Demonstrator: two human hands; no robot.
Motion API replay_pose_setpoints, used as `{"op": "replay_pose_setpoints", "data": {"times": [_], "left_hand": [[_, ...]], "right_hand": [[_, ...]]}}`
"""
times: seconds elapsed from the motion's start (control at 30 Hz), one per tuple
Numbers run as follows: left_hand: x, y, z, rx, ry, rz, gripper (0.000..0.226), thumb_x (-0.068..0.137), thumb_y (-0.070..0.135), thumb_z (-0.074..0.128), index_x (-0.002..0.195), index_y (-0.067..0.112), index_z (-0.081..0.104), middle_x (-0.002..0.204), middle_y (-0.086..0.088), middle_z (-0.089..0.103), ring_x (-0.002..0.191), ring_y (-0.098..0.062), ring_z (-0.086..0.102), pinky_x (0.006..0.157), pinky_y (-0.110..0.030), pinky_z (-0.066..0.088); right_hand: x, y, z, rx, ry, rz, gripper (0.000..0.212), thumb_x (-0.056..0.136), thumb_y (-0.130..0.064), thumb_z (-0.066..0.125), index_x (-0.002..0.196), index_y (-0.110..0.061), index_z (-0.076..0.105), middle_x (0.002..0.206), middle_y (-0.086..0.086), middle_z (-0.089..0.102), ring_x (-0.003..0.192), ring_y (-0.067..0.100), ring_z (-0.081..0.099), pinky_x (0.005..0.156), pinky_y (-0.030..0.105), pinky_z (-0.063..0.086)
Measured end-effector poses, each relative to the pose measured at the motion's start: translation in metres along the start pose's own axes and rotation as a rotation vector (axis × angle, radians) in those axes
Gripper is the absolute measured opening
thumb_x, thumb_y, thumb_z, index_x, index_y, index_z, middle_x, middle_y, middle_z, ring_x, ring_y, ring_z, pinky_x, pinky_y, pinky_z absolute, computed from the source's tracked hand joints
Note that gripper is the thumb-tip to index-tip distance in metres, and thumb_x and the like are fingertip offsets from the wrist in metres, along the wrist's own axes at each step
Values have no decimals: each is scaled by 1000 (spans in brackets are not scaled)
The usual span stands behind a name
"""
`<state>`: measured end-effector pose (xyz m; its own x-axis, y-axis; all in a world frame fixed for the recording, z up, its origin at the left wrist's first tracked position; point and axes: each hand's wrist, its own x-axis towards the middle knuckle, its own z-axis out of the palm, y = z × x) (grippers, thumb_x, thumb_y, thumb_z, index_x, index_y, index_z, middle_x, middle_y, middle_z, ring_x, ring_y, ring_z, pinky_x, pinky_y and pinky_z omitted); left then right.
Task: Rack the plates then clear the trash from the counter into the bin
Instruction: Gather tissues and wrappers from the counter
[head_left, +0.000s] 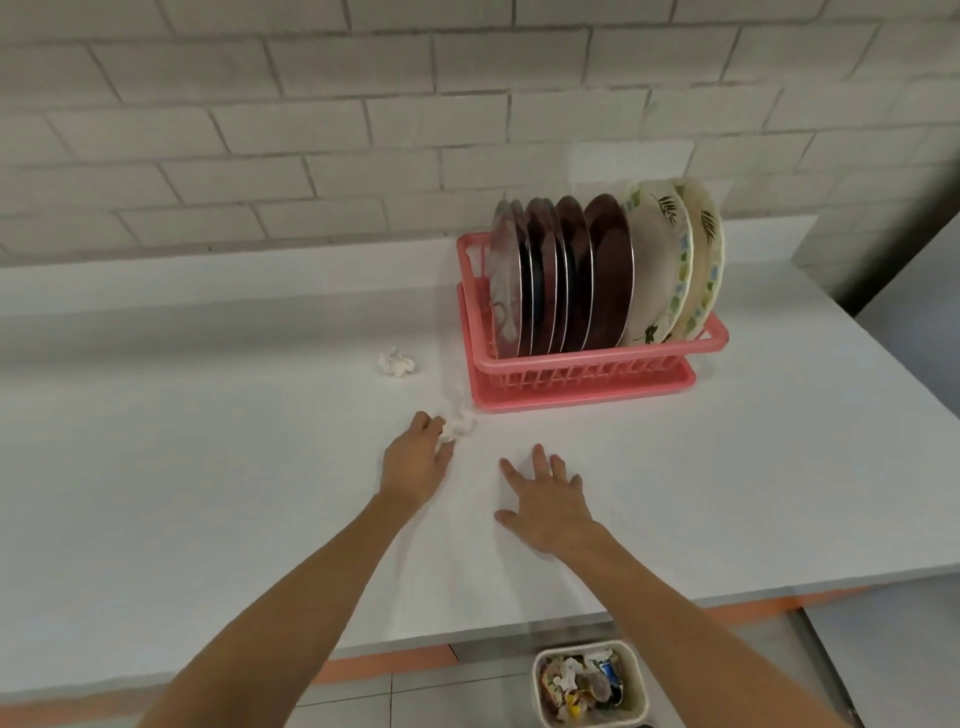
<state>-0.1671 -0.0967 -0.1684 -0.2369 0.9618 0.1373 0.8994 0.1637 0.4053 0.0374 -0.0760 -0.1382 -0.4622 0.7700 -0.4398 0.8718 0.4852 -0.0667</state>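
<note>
The left hand (415, 460) is apparently pinching a blurred crumpled tissue (460, 422) beside the pink rack's (571, 376) near corner, while the right hand (545, 501) is lying flat and spread on bare counter (208, 467), the bin (538, 696) sitting below its front edge.

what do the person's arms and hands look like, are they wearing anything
Both forearms are bare, with no sleeves in view. The left hand and right hand have no gloves. I see no watch, bracelet or ring, though the picture is too blurred to rule out a thin ring.
</note>
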Motion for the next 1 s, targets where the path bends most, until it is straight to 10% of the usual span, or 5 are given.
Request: {"op": "replay_pose_setpoints", "data": {"times": [0.2, 0.37, 0.57, 0.8, 1.0], "left_hand": [[-47, 7, 6, -353, 131, -117, 14, 95, 19, 57, 90, 7, 62, 83, -3, 66, 73, -18, 62, 66, -33, 49], [-68, 12, 4, -667, 174, -417, 40, 98, 23, 55, 58, 25, 47, 51, 20, 51, 51, 1, 46, 53, -19, 35], [-78, 13, 1, -890, 290, -474, 32, 99, 6, 44, 79, 15, 67, 77, 1, 68, 73, -6, 62, 67, -12, 45], [-70, -25, -19, -667, 176, -382, 27, 98, 12, 46, 85, 13, 69, 74, -1, 72, 71, -8, 67, 68, -28, 50], [-63, -68, -43, -355, 195, -380, 20, 92, 25, 47, 79, 24, 62, 79, 10, 67, 69, -6, 51, 58, -9, 31]], "right_hand": [[0, -1, -6, 4, -8, -9, 73, 96, -52, 44, 155, -32, 7, 161, 17, -7, 147, 40, 3, 116, 57, 15], [5, -6, -26, 163, 87, -20, 58, 94, -38, 50, 147, -22, 33, 140, 14, 34, 124, 35, 39, 103, 45, 38], [19, -40, -22, 326, 254, -253, 72, 95, -31, 53, 155, -26, 13, 159, 8, 10, 136, 32, 29, 104, 42, 42], [29, -49, -3, 196, 316, -397, 28, 96, -16, 51, 123, -14, 57, 126, 3, 44, 114, 23, 43, 91, 32, 42], [43, -53, -18, 383, 240, -386, 23, 94, 2, 38, 101, -4, 59, 102, 9, 54, 96, 24, 50, 83, 28, 40]]}}
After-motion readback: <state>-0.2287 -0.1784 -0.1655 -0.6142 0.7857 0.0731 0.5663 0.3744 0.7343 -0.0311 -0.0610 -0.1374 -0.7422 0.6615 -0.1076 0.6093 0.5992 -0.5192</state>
